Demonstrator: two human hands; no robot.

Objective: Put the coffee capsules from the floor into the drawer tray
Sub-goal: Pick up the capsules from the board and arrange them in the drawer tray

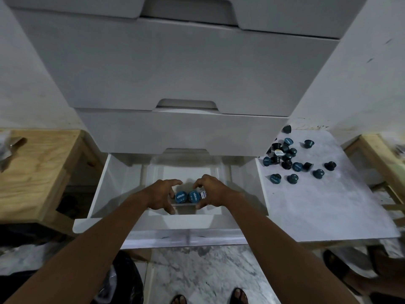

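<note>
Capsules in the tray are cupped between left hand and right hand, seemingly for a tight row. Whether either half-curled grip pinches cannot be told

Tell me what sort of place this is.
Probably a storage corner in a home, perhaps near a kitchen. A white drawer unit has its bottom drawer pulled open, plywood furniture stands on either side, and coffee capsules lie scattered on a marble-look floor.
</note>
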